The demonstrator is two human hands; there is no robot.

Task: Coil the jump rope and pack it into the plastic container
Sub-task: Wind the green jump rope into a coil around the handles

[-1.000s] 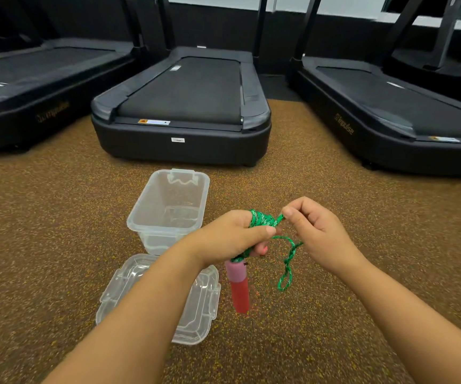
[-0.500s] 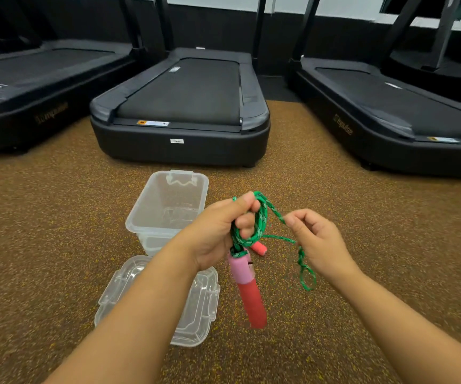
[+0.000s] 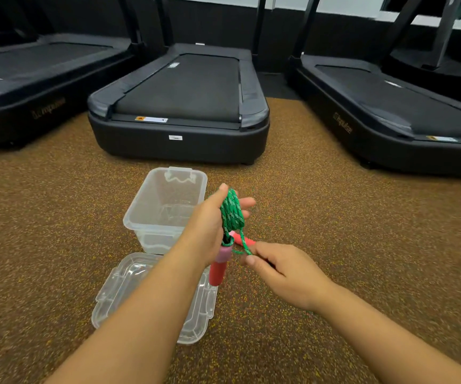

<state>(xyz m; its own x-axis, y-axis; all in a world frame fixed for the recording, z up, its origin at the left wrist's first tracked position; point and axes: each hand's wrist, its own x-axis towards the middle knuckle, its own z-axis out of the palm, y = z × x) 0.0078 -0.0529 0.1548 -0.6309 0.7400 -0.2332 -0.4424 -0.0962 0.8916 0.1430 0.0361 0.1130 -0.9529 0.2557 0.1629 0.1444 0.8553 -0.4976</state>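
the left hand (image 3: 210, 228) grips green rope (image 3: 232, 214) wound in loops, a red handle (image 3: 218, 270) hanging below – the right hand (image 3: 282, 270) pinches the loose strand. behind them sit an open clear container (image 3: 165, 209) and its lid (image 3: 129, 289) (flat on speckled floor (image 3: 334, 217)), treadmills (image 3: 179, 106) beyond.

The rope (image 3: 232, 213) is green with lighter green flecks. Its handle (image 3: 219, 266) is red with a pink top. The container (image 3: 165, 209) and the lid (image 3: 129, 289) are clear. The floor (image 3: 362, 231) is brown with tiny yellow specks. The treadmills (image 3: 179, 106) are black.
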